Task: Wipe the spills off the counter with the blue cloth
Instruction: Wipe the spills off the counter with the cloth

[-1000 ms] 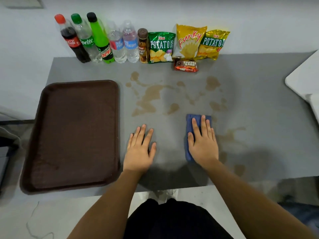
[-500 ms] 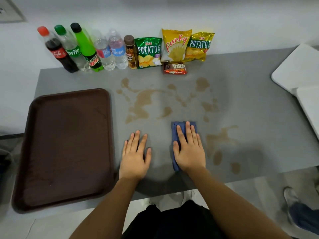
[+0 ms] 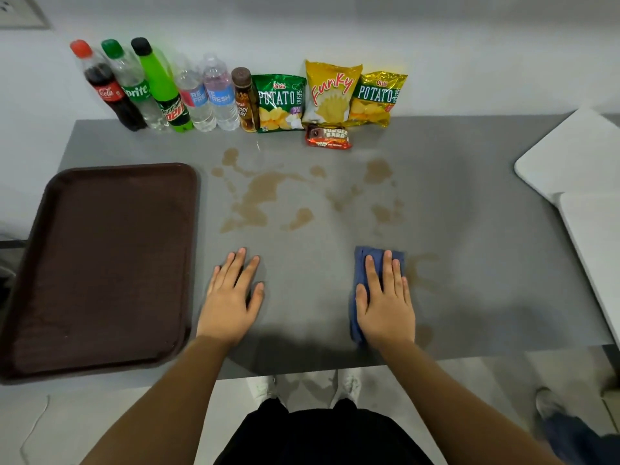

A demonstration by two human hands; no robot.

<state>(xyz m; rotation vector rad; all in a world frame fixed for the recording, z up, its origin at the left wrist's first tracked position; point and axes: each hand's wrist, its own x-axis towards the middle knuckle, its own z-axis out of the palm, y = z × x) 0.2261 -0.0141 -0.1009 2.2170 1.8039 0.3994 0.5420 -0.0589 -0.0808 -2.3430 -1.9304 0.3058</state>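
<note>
The blue cloth [image 3: 364, 263] lies flat on the grey counter [image 3: 469, 229], near its front edge. My right hand [image 3: 385, 305] presses down on the cloth with fingers spread, covering most of it. Palm down on the bare counter to its left is my left hand [image 3: 231, 297], holding nothing. Brown spills [image 3: 260, 196] spread across the middle of the counter beyond both hands, with more patches [image 3: 377, 171] to the right. A fainter smear [image 3: 423, 270] touches the cloth's right edge.
A dark brown tray [image 3: 100, 263] lies on the counter's left end. Several drink bottles [image 3: 161, 88] and snack bags [image 3: 330, 92] line the back wall, with a small bar packet [image 3: 328, 136] in front. White boards [image 3: 577, 162] overlap the right end.
My right hand has slid the cloth to the right, away from my left hand and up to the near right smear. The left hand has stayed flat.
</note>
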